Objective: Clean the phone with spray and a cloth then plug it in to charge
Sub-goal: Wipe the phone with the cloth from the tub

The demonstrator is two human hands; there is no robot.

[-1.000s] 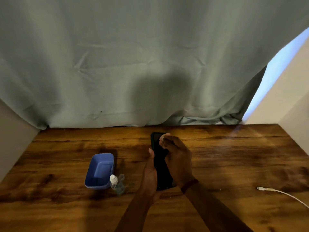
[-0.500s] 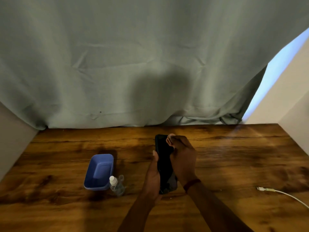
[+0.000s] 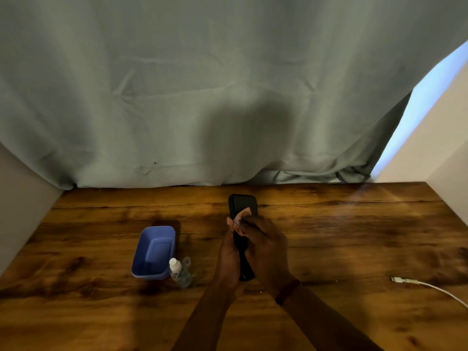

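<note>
A black phone (image 3: 241, 205) is held upright over the middle of the wooden table (image 3: 342, 224). My left hand (image 3: 228, 257) grips its lower left edge. My right hand (image 3: 266, 247) presses a small pinkish cloth (image 3: 241, 217) against the phone's face, and most of the cloth is hidden under the fingers. A small clear spray bottle (image 3: 180, 272) with a white nozzle stands left of my hands, its clear cap (image 3: 187, 261) beside it. A white charging cable (image 3: 415, 283) lies at the right, its plug pointing left.
A blue plastic tub (image 3: 153, 252) sits left of the spray bottle, touching or nearly touching it. A grey-green curtain (image 3: 202, 97) hangs along the table's far edge. Pale walls close in the table's left and right sides.
The phone has tilted and shifted slightly left. My right hand with the cloth has slid down from the phone's top edge toward its middle.
</note>
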